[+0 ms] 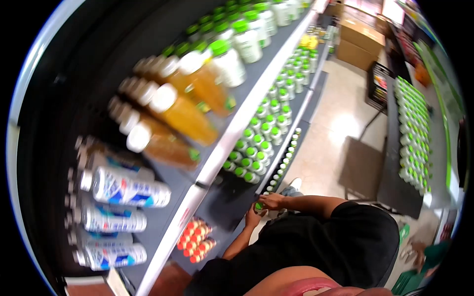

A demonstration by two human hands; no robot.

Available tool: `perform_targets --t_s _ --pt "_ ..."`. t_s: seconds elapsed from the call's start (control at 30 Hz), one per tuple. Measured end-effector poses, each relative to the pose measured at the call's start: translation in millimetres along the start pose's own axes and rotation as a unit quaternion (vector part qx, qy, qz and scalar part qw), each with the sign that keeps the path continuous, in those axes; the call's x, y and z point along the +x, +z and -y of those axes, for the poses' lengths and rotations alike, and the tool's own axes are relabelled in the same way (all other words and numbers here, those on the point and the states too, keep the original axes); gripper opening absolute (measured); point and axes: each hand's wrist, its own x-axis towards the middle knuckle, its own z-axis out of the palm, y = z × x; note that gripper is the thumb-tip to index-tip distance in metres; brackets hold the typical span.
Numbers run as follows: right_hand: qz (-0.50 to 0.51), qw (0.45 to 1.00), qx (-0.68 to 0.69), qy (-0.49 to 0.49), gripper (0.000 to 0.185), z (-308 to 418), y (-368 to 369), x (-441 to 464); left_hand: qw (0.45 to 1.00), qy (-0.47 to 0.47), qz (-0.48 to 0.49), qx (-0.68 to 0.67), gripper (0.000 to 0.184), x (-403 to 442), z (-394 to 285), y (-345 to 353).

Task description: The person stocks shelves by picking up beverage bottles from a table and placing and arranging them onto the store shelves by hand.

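Observation:
Close to my body, my left hand (253, 216) is closed round a bottle with a green cap (258, 205). My right hand (271, 200) meets it from the other side, fingers bent at the cap. Most of the bottle is hidden by the hands. Both hands are beside the front edge of the lower shelf, where a row of small white-capped bottles (280, 171) stands. Rows of white bottles with green caps (261, 135) fill the shelf further in. Small red-capped bottles (193, 240) stand to the left of my left hand.
The upper shelf holds water bottles (128, 190), amber drink bottles (185, 116) and green-capped white bottles (229, 64). Its white front rail (217, 158) runs diagonally. A dark table (392, 163) carries many green-capped bottles (414, 133). Beyond are a cardboard box (359, 43), a black crate (377, 86) and another person's green clothing (434, 256).

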Motion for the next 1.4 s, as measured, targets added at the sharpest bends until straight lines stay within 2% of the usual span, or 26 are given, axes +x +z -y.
perform_targets --t_s 0.03,0.13,0.17,0.23,0.3,0.33,0.4,0.53,0.57,0.6,0.67,0.7,0.77,0.8,0.83,0.87,0.9,0.97,1.0,1.03,1.07,1.17,1.27,1.3,1.37,1.4 --pt "-0.037 0.998 0.032 0.029 0.047 -1.8 -8.7 -20.9 0.999 0.035 0.012 -0.008 0.056 7.8 -3.8 13.5" --pt "-0.117 0.98 0.097 0.127 0.049 -12.4 -34.3 -86.2 0.986 0.075 0.134 -0.07 0.052 35.4 -33.4 50.9" --pt "-0.173 0.966 0.125 0.143 0.051 -16.2 -39.2 -104.4 0.972 0.117 0.154 -0.138 0.05 43.6 -47.3 65.8" --pt "-0.224 0.946 0.162 0.171 0.044 -38.3 -41.7 -143.9 0.958 0.135 0.2 -0.155 0.048 60.9 -95.8 87.5" --pt "-0.244 0.912 0.216 0.25 0.042 -45.0 -52.6 -179.6 0.951 0.137 0.247 -0.123 0.045 80.7 -121.6 114.1" --pt "-0.284 0.899 0.213 0.256 0.042 -46.3 -52.5 -192.5 0.951 0.161 0.254 -0.071 0.045 90.4 -134.5 127.1" --pt "-0.358 0.872 0.203 0.265 0.041 -52.5 -55.0 -220.1 0.944 0.134 0.294 -0.061 0.044 97.8 -161.4 146.9" --pt "-0.329 0.88 0.164 0.299 0.043 -82.4 -71.1 -268.5 0.908 0.091 0.378 -0.157 0.05 122.7 -175.0 199.0" --pt "-0.341 0.893 0.118 0.27 0.046 -89.9 -77.5 -280.9 0.896 0.07 0.409 -0.159 0.054 128.3 -179.9 209.5" --pt "-0.332 0.886 0.157 0.282 0.047 -95.6 -79.9 -288.4 0.884 0.032 0.44 -0.154 0.058 135.9 -174.8 223.7" --pt "-0.312 0.868 0.236 0.306 0.049 -114.1 -82.4 -314.7 0.869 0.061 0.48 -0.105 0.057 140.8 -196.0 242.0" --pt "-0.336 0.842 0.287 0.31 0.055 -118.1 -85.4 -327.2 0.859 0.047 0.504 -0.079 0.058 146.4 -205.9 249.7" --pt "-0.33 0.812 0.316 0.363 0.058 -127.9 -89.5 -362.5 0.835 0.019 0.55 -0.03 0.06 157.1 -224.7 269.3" --pt "-0.328 0.796 0.33 0.389 0.06 -128.5 -98.2 -378.7 0.834 0.045 0.55 0.024 0.062 164.5 -228.3 281.5" --pt "-0.334 0.791 0.303 0.413 0.059 -150.6 -86.0 -389.4 0.829 0.073 0.55 0.073 0.064 172.9 -224.3 298.9" --pt "-0.325 0.812 0.245 0.419 0.058 -170.9 -73.2 -400.4 0.822 0.104 0.548 0.119 0.066 183.7 -218.1 321.7" --pt "-0.325 0.773 0.314 0.444 0.058 -175.9 -71.3 -411.0 0.81 0.128 0.562 0.108 0.071 198.1 -196.0 350.9" --pt "-0.331 0.701 0.431 0.461 0.062 -190.3 -56.7 -423.1 0.776 0.121 0.606 0.129 0.067 193.2 -246.0 357.2" --pt "-0.311 0.693 0.43 0.488 0.069 -188.4 -62.3 -432.1 0.758 0.12 0.625 0.141 0.066 195.3 -271.1 361.3" --pt "-0.336 0.704 0.39 0.489 0.073 -193.7 -60.1 -439.7 0.743 0.128 0.64 0.147 0.063 204.0 -269.3 378.7" --pt "-0.362 0.712 0.348 0.491 0.078 -198.2 -57.1 -447.5 0.741 0.18 0.606 0.226 0.063 213.2 -267.7 395.5" --pt "-0.342 0.681 0.35 0.545 0.082 -198.8 -65.8 -478.6 0.687 0.069 0.686 0.229 0.066 221.1 -308.0 421.5" --pt "-0.36 0.62 0.378 0.586 0.083 -217.5 -47.6 -498.5 0.6 0.112 0.743 0.275 0.07 242.5 -341.5 464.5" --pt "-0.376 0.575 0.375 0.623 0.084 -218.7 -48.3 -503.7 0.578 0.175 0.739 0.3 0.071 254.9 -353.1 488.5" --pt "-0.408 0.533 0.384 0.634 0.085 -232.6 -44.8 -515.4 0.532 0.288 0.719 0.342 0.074 274.4 -364.1 527.2" --pt "-0.42 0.503 0.402 0.639 0.085 -239.7 -54.7 -523.0 0.514 0.3 0.73 0.337 0.076 287.9 -377.8 539.1"
